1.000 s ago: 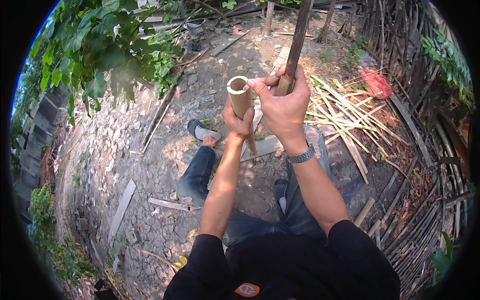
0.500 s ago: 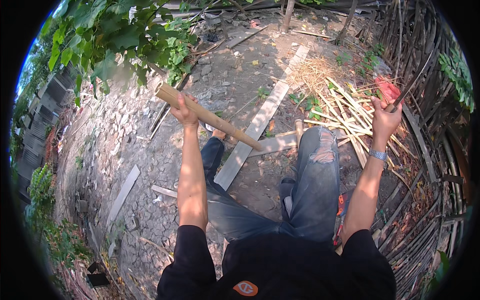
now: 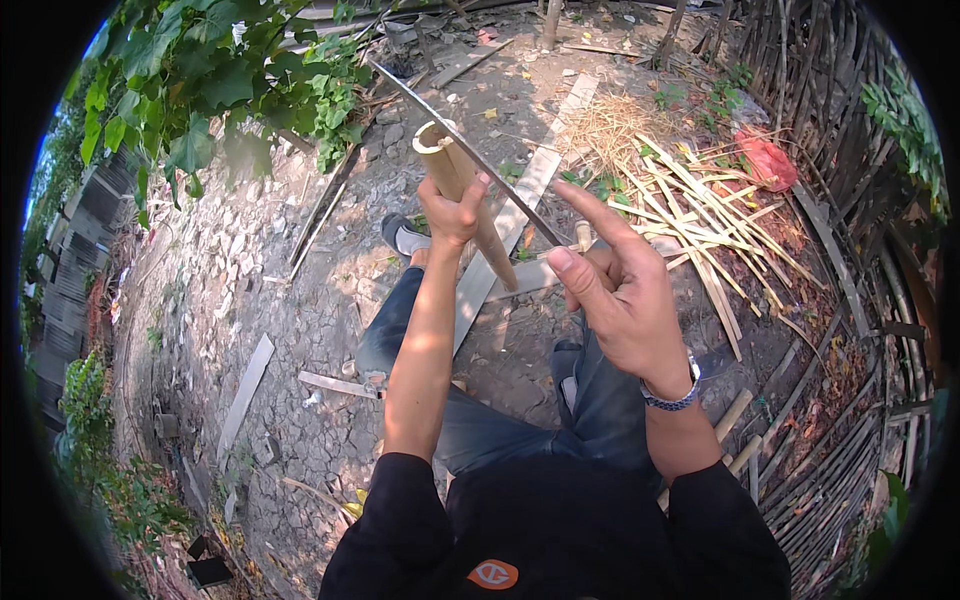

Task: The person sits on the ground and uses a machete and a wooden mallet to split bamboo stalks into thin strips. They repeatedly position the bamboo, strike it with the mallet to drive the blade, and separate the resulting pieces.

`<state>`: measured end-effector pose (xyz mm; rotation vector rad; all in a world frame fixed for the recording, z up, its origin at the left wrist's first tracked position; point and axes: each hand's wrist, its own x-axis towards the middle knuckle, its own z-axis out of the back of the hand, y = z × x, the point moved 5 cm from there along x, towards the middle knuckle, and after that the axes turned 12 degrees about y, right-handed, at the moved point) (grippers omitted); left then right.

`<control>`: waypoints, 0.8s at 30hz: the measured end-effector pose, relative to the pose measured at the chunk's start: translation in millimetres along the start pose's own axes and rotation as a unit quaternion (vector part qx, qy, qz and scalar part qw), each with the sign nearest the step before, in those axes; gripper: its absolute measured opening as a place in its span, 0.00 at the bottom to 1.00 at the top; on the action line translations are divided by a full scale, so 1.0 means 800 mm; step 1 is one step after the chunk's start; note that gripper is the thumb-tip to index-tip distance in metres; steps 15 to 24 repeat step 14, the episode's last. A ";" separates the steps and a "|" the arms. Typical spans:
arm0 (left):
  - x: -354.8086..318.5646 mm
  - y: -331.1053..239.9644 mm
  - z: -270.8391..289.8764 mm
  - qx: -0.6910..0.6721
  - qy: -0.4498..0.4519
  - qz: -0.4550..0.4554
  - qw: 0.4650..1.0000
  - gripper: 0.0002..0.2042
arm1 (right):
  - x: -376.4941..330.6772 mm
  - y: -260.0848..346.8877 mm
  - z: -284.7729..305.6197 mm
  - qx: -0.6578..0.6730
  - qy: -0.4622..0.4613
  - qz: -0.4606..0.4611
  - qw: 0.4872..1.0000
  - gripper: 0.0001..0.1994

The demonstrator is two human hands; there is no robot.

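My left hand (image 3: 452, 214) is wrapped round a hollow bamboo pole (image 3: 490, 243) below its upper end. The pole stands tilted, open end up, and its lower end meets a flat wooden board (image 3: 560, 270) on the ground. In my right hand (image 3: 628, 305) is a long, narrow machete (image 3: 515, 199), its grip hidden by the palm. My right thumb and index finger reach forward along it. The blade crosses beside the pole's upper end, pointing up and left; whether it touches the bamboo I cannot tell.
Pale split bamboo strips (image 3: 715, 225) lie heaped at the right, with straw-like shavings (image 3: 615, 130) and a red bag (image 3: 767, 160) beyond. A long plank (image 3: 545, 165) runs between my legs. A stick fence (image 3: 815, 90) lines the right; leafy vines (image 3: 220, 80) hang at upper left.
My right hand has swung the machete from the far right across to the pole's upper end. The left hand has turned the pole more upright, its top shifting right.
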<state>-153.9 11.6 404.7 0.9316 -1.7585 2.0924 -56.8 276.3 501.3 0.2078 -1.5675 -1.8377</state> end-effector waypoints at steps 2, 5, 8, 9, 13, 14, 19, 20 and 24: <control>-0.002 -0.018 -0.017 0.029 -0.003 -0.018 0.999 0.14 | 0.006 0.000 -0.007 0.005 0.006 0.010 1.000 0.23; -0.005 -0.017 -0.024 0.035 0.000 -0.026 0.999 0.12 | 0.008 0.000 -0.012 0.042 0.003 0.011 0.999 0.22; -0.007 -0.010 -0.029 0.059 -0.007 -0.039 0.997 0.11 | 0.004 0.002 -0.012 0.060 0.005 -0.010 0.998 0.21; -0.006 -0.007 -0.030 0.067 -0.004 -0.047 0.997 0.11 | 0.002 0.002 -0.012 0.065 0.003 -0.009 0.998 0.21; -0.007 -0.001 -0.032 0.074 0.008 -0.049 0.996 0.09 | -0.001 0.004 -0.013 0.086 0.011 -0.025 0.996 0.21; -0.007 -0.002 -0.034 0.067 0.010 -0.044 0.997 0.08 | -0.001 0.003 -0.013 0.090 0.012 -0.025 0.996 0.21; -0.007 -0.002 -0.034 0.067 0.010 -0.044 0.997 0.08 | -0.001 0.003 -0.013 0.090 0.012 -0.025 0.996 0.21; -0.007 -0.002 -0.034 0.067 0.010 -0.044 0.997 0.08 | -0.001 0.003 -0.013 0.090 0.012 -0.025 0.996 0.21; -0.007 -0.002 -0.034 0.067 0.010 -0.044 0.997 0.08 | -0.001 0.003 -0.013 0.090 0.012 -0.025 0.996 0.21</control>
